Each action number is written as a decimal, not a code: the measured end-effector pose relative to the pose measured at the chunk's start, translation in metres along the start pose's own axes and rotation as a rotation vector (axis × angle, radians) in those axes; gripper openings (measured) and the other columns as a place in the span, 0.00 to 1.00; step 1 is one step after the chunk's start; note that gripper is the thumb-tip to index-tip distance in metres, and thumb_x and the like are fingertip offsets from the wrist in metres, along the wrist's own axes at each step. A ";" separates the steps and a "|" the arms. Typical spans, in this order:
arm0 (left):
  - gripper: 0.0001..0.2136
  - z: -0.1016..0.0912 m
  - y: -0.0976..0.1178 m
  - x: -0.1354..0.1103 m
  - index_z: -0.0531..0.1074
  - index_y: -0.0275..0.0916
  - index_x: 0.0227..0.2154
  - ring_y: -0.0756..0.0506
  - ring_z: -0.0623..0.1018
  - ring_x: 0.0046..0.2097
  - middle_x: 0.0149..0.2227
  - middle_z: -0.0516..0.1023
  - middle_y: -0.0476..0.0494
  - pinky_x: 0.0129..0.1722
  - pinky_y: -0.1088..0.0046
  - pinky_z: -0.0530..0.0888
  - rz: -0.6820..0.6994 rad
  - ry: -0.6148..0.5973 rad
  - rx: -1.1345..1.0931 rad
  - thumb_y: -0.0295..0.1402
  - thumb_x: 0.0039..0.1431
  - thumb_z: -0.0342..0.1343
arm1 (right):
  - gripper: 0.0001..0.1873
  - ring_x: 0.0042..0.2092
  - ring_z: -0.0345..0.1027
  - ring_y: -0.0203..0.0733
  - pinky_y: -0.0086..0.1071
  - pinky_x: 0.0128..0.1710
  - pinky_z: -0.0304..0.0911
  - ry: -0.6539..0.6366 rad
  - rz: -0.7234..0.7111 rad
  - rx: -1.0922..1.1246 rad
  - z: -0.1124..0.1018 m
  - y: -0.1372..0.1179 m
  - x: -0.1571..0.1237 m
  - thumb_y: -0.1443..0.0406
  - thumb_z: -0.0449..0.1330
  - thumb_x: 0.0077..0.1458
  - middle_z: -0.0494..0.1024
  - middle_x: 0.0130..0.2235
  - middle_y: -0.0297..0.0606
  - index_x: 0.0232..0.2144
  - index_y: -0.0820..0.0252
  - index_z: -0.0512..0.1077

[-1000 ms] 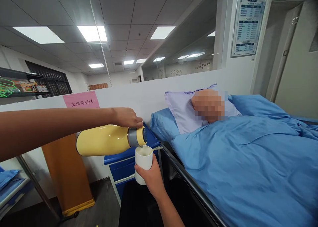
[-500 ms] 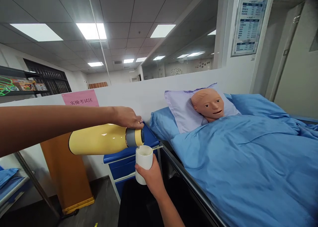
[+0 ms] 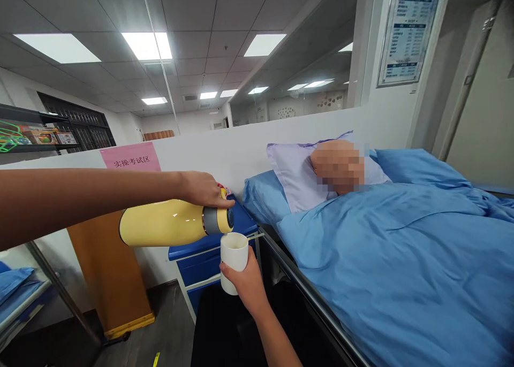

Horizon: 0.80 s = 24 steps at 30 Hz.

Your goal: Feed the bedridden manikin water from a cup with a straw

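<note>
My left hand (image 3: 204,189) is closed on the neck of a yellow thermos flask (image 3: 168,222) that lies almost level, its grey-collared mouth pointing right. Just under that mouth is a white cup (image 3: 234,260), held upright in my right hand (image 3: 248,287), whose fingers wrap round its lower part. The flask's mouth sits a little above the cup's rim. Both are over a blue bedside cabinet (image 3: 201,265).
A bed with a blue cover (image 3: 401,260) fills the right side, with a training manikin's head on a lilac pillow (image 3: 293,180). The bed's dark side rail (image 3: 305,292) runs close to my right arm. A pink sign (image 3: 130,157) hangs on the white partition; a wooden stand (image 3: 108,281) is at left.
The flask has tipped back slightly towards level and its mouth has lifted a little off the cup's rim. The cup has stayed about where it was.
</note>
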State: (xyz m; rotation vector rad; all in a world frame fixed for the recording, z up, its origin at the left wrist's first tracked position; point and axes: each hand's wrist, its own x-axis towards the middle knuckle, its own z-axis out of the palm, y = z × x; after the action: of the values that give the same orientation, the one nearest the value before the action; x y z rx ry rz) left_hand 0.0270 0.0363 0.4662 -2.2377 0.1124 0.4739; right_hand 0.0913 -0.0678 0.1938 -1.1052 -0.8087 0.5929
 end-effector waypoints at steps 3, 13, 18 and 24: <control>0.27 0.000 0.000 0.002 0.64 0.54 0.57 0.46 0.72 0.25 0.26 0.77 0.48 0.29 0.70 0.63 0.002 0.000 -0.016 0.21 0.58 0.46 | 0.27 0.39 0.71 0.48 0.38 0.40 0.66 0.014 -0.005 0.003 -0.001 0.000 0.000 0.59 0.70 0.39 0.78 0.38 0.37 0.44 0.58 0.70; 0.29 0.005 0.002 0.011 0.62 0.52 0.59 0.45 0.72 0.27 0.29 0.79 0.45 0.30 0.67 0.63 0.075 0.003 0.000 0.19 0.58 0.44 | 0.27 0.36 0.69 0.44 0.36 0.37 0.65 -0.020 0.040 0.000 0.003 0.001 -0.001 0.60 0.70 0.38 0.76 0.35 0.33 0.43 0.58 0.69; 0.25 0.008 0.004 0.019 0.66 0.54 0.53 0.45 0.71 0.26 0.29 0.78 0.46 0.30 0.67 0.63 0.128 0.110 -0.035 0.20 0.58 0.46 | 0.30 0.37 0.70 0.46 0.38 0.37 0.65 -0.065 0.053 0.028 0.007 0.003 -0.003 0.60 0.70 0.38 0.77 0.36 0.35 0.45 0.58 0.69; 0.25 0.004 0.005 0.023 0.64 0.52 0.55 0.45 0.71 0.27 0.28 0.78 0.46 0.28 0.69 0.62 0.166 0.082 0.064 0.20 0.59 0.46 | 0.30 0.38 0.70 0.47 0.38 0.39 0.65 -0.094 0.037 0.027 0.003 0.002 -0.002 0.61 0.70 0.38 0.77 0.37 0.35 0.46 0.58 0.69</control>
State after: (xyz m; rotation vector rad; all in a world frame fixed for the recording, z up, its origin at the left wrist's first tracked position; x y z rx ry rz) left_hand 0.0458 0.0375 0.4515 -2.1944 0.3540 0.4608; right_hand 0.0878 -0.0669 0.1919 -1.0757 -0.8602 0.6888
